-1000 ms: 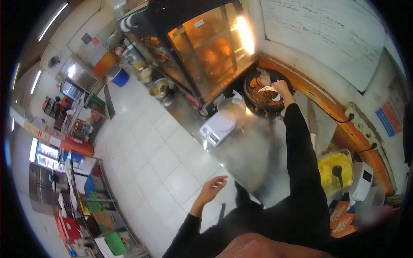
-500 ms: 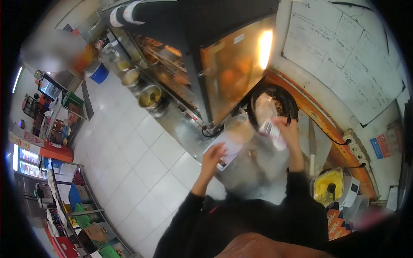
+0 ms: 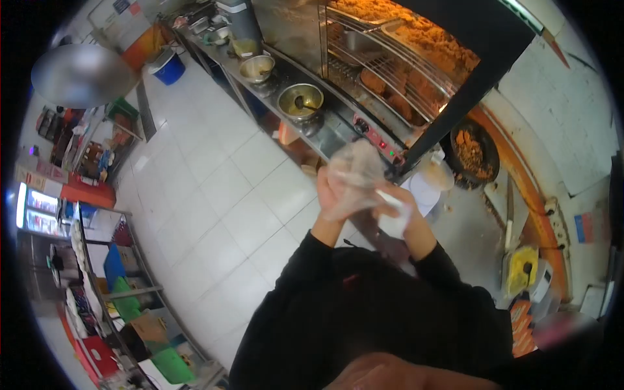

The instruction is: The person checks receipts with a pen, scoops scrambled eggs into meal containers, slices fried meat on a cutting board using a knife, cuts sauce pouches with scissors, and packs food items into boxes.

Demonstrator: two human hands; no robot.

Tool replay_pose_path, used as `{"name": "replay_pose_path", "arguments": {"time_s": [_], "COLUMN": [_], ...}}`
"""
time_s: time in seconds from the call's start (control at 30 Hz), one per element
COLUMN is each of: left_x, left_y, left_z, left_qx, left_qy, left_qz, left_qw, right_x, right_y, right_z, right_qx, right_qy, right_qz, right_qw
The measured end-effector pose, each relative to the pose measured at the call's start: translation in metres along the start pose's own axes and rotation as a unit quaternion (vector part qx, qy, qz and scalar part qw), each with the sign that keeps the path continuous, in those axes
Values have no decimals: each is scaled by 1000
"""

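Observation:
In front of my body my left hand is closed around the near side of a crumpled clear plastic bag. The bag hangs over its fingers and partly hides them. My right hand grips a white packet low against its palm, close beside the bag. Where the bag ends and the packet begins is hard to make out. Just beyond my right hand, a white round-topped item lies on the metal counter, with a clear container next to it.
A lit warming cabinet with trays of orange-brown food stands ahead. At right are a black pan of crumbs, a long knife and a yellow-filled tub. Metal bowls line the counter at left; tiled floor lies below.
My view has turned left. The packet has left the pan and come toward my body in my right hand. My left hand has moved off the white item and now grips the clear bag.

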State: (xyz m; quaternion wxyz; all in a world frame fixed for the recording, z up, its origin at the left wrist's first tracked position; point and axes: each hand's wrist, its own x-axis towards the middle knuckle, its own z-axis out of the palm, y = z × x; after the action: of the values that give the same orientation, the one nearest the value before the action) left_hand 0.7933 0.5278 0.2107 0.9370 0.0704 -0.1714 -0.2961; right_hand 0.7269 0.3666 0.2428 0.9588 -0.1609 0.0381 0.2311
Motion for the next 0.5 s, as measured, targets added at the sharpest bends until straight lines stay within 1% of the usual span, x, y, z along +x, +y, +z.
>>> {"name": "replay_pose_path", "arguments": {"time_s": [0.03, 0.07, 0.1, 0.13, 0.17, 0.2, 0.23, 0.27, 0.3, 0.33, 0.43, 0.47, 0.5], "left_x": [-5, -8, -8, -7, -1, 0, 1, 0, 1, 8, 35, 43, 50], "left_y": [18, 35, 43, 50, 52, 54, 55, 60, 64, 66, 63, 59, 55], "left_z": [-2, 5, 4, 3, -5, -5, -5, 8, 21, 33, 37, 37, 39], "left_qx": [89, 175, 153, 133, -3, -77, -147, -152, -156, -120, -21, 10, 69], "left_qy": [51, 107, 71, 36, -84, -130, -173, -149, -124, -110, -73, -60, -65], "left_qz": [9, -10, -48, -87, -143, -161, -184, -176, -167, -148, -86, -67, -59], "left_qw": [995, 979, 985, 987, 986, 975, 956, 961, 966, 976, 993, 996, 994], "right_x": [16, 28, 36, 46, 58, 64, 44, 42, 40, 34, -12, -23, -34], "right_y": [13, 22, 27, 30, 37, 40, 26, 21, 16, 13, -13, -17, -21], "right_z": [10, 24, 30, 3, -44, -23, -1, 5, 6, 8, 28, 48, 71], "right_qx": [14, 28, 41, 18, -6, -31, -144, -240, -331, -417, -539, -578, -614], "right_qy": [13, 26, 39, 28, 18, 9, 48, 93, 140, 186, 228, 222, 218], "right_qz": [-5, -12, -19, -31, -43, -54, -79, -154, -224, -287, -290, -275, -260], "right_qw": [1000, 999, 998, 999, 999, 998, 985, 954, 906, 842, 757, 736, 713]}}
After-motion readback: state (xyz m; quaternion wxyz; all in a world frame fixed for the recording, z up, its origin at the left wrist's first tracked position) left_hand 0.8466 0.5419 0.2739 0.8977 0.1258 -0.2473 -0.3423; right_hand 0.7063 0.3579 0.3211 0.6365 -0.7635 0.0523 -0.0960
